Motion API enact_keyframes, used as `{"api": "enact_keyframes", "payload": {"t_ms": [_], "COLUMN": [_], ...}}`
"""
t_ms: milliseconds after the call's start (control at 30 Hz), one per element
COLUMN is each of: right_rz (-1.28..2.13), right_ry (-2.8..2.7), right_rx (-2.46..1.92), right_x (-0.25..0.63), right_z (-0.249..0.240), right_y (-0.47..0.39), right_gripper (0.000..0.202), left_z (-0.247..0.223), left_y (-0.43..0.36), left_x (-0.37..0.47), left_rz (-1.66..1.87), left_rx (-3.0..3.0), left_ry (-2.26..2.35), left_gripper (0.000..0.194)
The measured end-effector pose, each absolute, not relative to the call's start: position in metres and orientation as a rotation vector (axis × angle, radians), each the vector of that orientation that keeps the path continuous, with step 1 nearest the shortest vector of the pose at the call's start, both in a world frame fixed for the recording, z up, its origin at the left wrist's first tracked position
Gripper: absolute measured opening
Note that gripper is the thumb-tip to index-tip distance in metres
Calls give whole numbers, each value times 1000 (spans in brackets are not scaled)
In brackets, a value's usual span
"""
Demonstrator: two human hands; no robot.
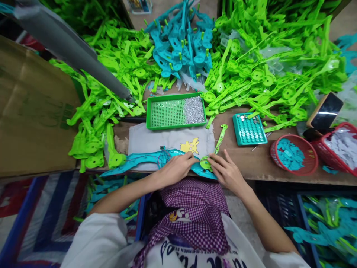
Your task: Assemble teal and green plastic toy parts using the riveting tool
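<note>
A long curved blue plastic shell (142,159) lies across the front edge of the table, with thin wires and a small dark piece near its middle. My left hand (178,165) is closed over the shell right of the wires, its fingertips pressed against it. At the shell's right end sits a lime-green plastic arm with a round disc (205,162). The fingers of my right hand (228,171) close on the disc's right side, with one finger lifted. My fingers partly cover where disc and shell meet. A grey cloth (145,137) with a yellow cartoon figure lies beneath.
Behind the cloth stands a green tray (164,127) of small screws. To its right are a teal button tray (252,141) and a red basket (275,158) of blue pieces. Heaps of green parts (128,56) and blue parts (178,48) fill the back. A grey post (75,48) slants at left.
</note>
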State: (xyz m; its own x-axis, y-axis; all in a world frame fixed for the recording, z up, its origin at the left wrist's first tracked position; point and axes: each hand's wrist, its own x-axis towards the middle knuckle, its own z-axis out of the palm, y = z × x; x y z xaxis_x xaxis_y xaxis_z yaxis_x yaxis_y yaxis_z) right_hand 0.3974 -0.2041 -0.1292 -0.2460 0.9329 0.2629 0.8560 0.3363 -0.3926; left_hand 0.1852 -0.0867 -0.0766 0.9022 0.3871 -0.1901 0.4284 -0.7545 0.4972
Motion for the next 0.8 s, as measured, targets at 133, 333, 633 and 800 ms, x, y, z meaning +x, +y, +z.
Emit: {"api": "enact_keyframes", "payload": {"t_ms": [133, 333, 633, 800], "right_rz": [253, 269, 344, 319], "right_ry": [-2173, -2157, -2046, -2072], "right_rx": [-1620, -1644, -1628, -1658], "right_x": [397, 393, 395, 392], "right_z": [-129, -123, -125, -119], "right_y": [-204, -202, -202, -201], "right_gripper": [40, 37, 31, 31], "left_z": [-78, -72, -70, -83], "left_y": [-88, -89, -95, -93], "left_x": [183, 187, 201, 187], "left_rz": [-72, -25, -47, -9], "left_rx": [2470, 2340, 2179, 2461], "left_ry": [577, 631, 656, 659], "left_gripper": [29, 27, 26, 27]}}
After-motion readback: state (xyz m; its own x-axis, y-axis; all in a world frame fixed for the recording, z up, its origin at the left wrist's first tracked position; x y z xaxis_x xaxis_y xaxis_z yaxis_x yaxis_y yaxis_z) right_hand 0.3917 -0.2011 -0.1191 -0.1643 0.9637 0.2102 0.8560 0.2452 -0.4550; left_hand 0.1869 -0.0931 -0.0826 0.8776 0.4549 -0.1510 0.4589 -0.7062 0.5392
